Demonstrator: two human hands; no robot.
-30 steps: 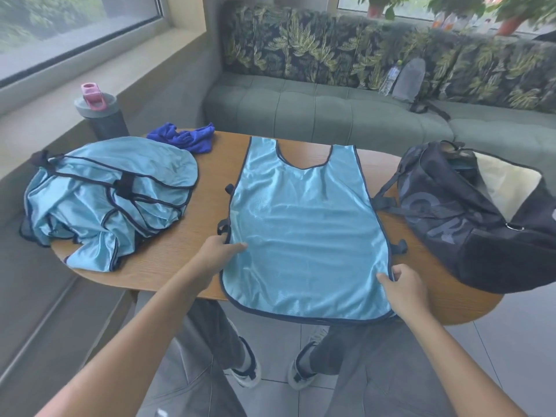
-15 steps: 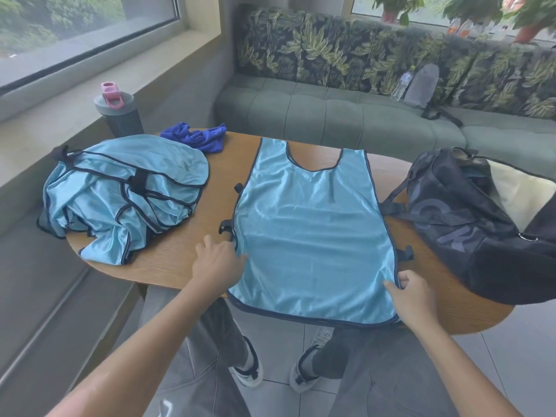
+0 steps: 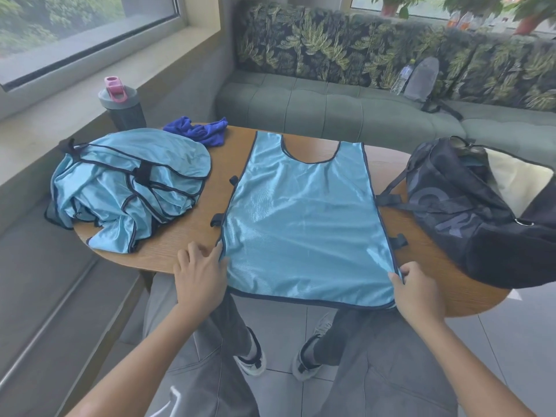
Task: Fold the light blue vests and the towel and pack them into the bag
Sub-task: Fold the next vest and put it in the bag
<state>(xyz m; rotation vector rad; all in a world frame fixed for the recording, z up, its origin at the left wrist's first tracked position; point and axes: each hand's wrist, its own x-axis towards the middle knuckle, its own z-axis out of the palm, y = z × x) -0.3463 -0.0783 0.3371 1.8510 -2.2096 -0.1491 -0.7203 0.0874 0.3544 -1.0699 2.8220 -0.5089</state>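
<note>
Table (image 3: 192, 236): both hands pinch flat vest (image 3: 304, 224) btm corners.

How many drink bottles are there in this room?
2: a dark shaker bottle with pink lid on the window ledge, and a clear water bottle on the sofa. Others may be hidden.

Faint lettering on the bag, nothing fully legible

The dark bag (image 3: 469, 212), at about three o'clock on the desk (image 3: 186, 236), carries large grey letters on its side; parts resembling "O", "R" and "K" show, but folds and straps break them up and no whole word can be read. No other text, number or label is readable.
</note>
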